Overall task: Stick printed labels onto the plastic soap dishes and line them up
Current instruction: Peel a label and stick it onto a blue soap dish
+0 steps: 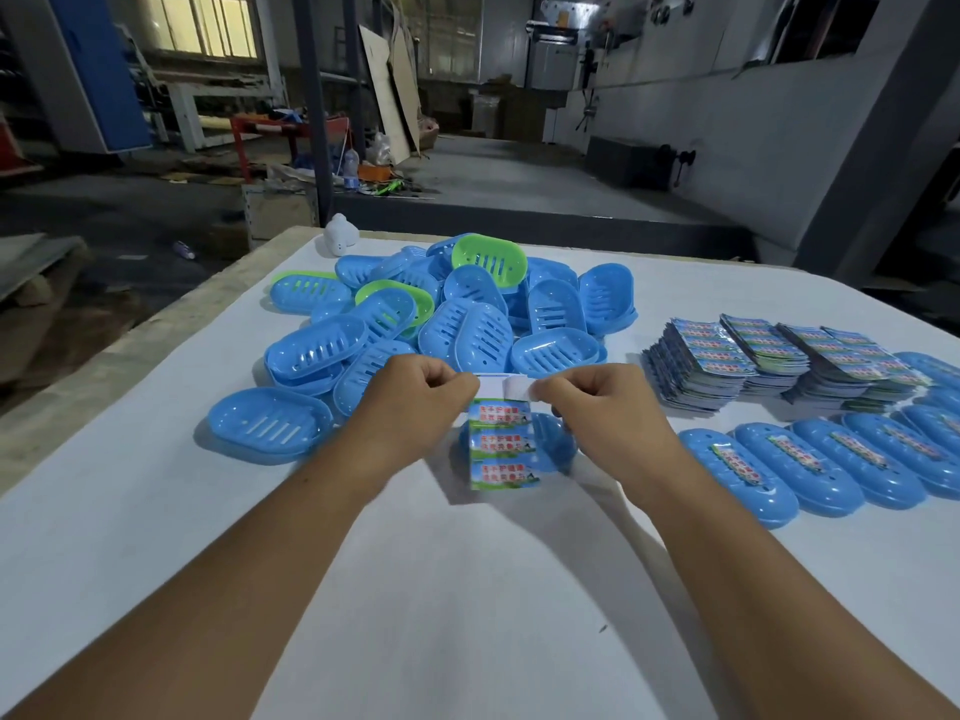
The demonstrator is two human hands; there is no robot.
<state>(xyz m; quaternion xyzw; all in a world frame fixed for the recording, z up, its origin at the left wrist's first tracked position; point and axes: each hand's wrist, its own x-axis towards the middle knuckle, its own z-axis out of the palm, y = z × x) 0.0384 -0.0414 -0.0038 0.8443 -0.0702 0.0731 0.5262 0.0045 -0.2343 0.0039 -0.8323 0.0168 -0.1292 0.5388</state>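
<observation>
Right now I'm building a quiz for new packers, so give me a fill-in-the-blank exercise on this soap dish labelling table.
1. Both hands, the left hand and the right hand, pinch the top of a label strip showing ____ printed labels.
2. In the pile of unlabelled dishes, most are blue and a few are ____.
3. The row of labelled dishes lies on the person's ____ side.
4. The stacks of label sheets sit ____ the labelled row, farther from the person.

Missing words: three; green; right; behind
</observation>
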